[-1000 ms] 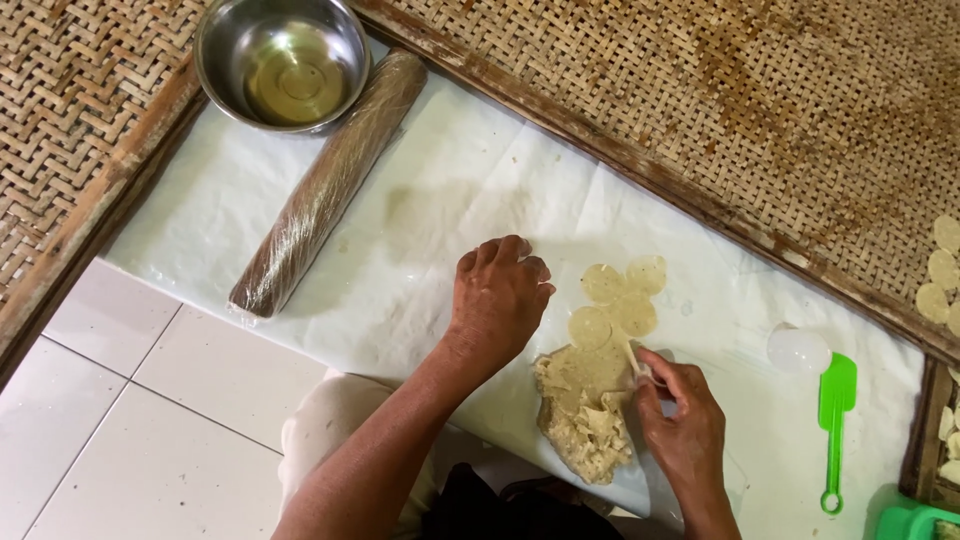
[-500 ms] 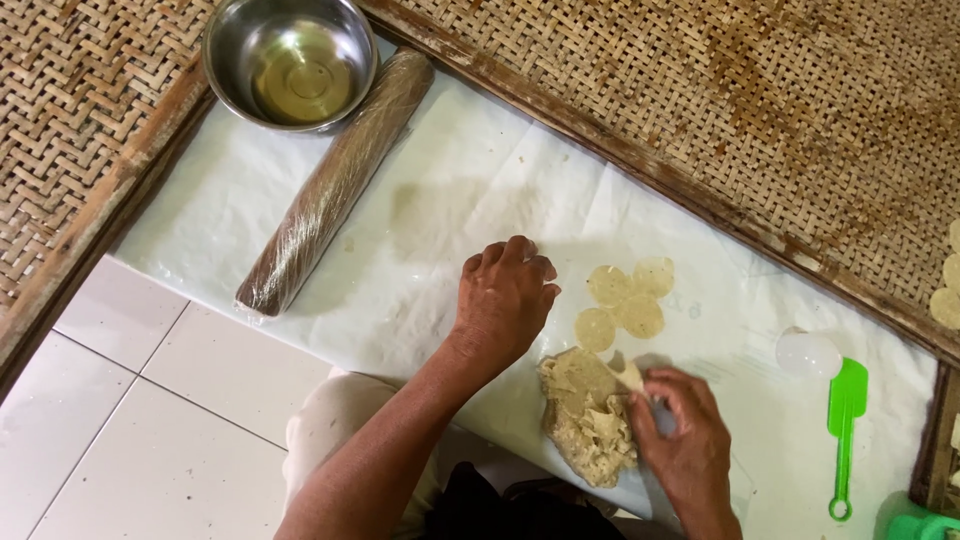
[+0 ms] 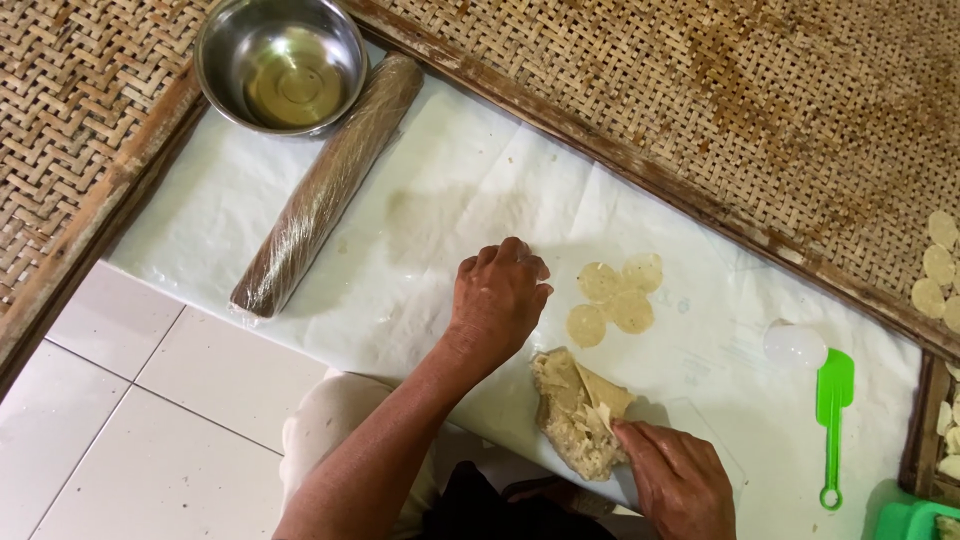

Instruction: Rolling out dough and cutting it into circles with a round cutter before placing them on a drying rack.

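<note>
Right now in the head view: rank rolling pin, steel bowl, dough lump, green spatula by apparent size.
1. Rolling pin, longest by far.
2. Steel bowl.
3. Dough lump, close to the bowl; it lies nearer the camera and the right hand covers its edge, so unsure.
4. Green spatula, slimmest.

Packages: none in view; nothing boxed, bagged or sealed for sale.
Labels: none to be seen on any object.
Signs: none.
Screens: none.
Nearest to packaging: the rolling pin (image 3: pixel 325 187), a long cylinder lying slantwise on the white sheet (image 3: pixel 450 190), is wound tight in clear plastic film, brownish wood showing through, its upper end beside the steel bowl (image 3: pixel 281 62).
Printed marks: none made out on the film or the sheet.
</note>
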